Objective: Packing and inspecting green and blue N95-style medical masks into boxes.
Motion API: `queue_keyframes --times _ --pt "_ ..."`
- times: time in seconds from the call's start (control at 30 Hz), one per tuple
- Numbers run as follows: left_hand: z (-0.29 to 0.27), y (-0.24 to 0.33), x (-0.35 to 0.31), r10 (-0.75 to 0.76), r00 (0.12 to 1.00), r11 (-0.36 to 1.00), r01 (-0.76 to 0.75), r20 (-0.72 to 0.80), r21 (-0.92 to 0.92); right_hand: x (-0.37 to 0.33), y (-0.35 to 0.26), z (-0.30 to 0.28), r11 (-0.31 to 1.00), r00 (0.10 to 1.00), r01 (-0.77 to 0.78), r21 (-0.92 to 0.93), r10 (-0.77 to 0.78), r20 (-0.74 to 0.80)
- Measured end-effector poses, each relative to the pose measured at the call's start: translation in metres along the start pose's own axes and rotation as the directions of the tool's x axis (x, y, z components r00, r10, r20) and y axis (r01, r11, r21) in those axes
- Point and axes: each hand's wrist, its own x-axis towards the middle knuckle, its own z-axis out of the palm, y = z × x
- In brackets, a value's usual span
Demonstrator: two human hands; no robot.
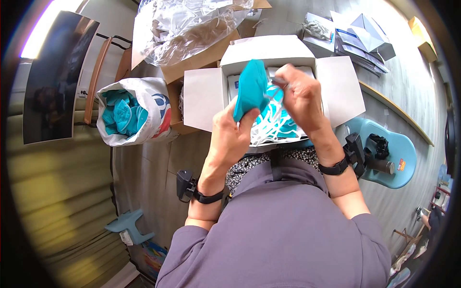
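Observation:
My left hand [231,132] grips a teal face mask [250,89] by its lower edge, thumb on the near side, above an open white box. My right hand [303,93] is closed just right of the mask, around a small grey tool [278,81] whose kind is partly hidden and blurred. White straps dangle between the two hands. Below them, the white box [269,53] holds more teal masks, with a tangle of white straps [269,128] on top. My hands hide part of its contents.
A white bag [158,113] full of teal pieces stands left of the box. Behind is a cardboard carton [192,69] with clear plastic [192,29]. To the right is a blue plastic stool [403,153] bearing a dark bottle [382,165]. Flat packages [355,45] lie at the back right.

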Motion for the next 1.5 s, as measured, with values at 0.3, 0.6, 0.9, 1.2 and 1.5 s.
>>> queue_keyframes --times 0.3,0.6,0.9,1.2,1.5 --pt "-0.017 -0.022 -0.01 0.029 0.994 0.916 -0.067 -0.101 -0.396 -0.001 -0.02 -0.009 0.876 0.952 -0.304 0.374 0.283 0.111" --pt "0.011 -0.023 0.0 0.027 0.98 0.777 -0.144 -0.196 -0.613 -0.027 -0.042 0.012 0.839 0.899 -0.386 0.383 0.249 0.361" --pt "0.009 -0.034 0.002 0.056 0.985 0.843 -0.134 -0.162 -0.521 -0.021 -0.037 -0.003 0.813 0.847 -0.43 0.393 0.213 0.486" --pt "-0.01 -0.01 -0.032 -0.014 0.982 0.79 -0.106 -0.191 -0.603 0.007 -0.03 0.001 0.989 0.979 0.114 0.096 -0.128 0.156" --pt "-0.021 -0.013 -0.016 -0.06 0.976 0.593 -0.135 -0.211 -0.793 0.003 -0.032 -0.006 0.662 0.854 -0.521 0.539 0.397 0.337"
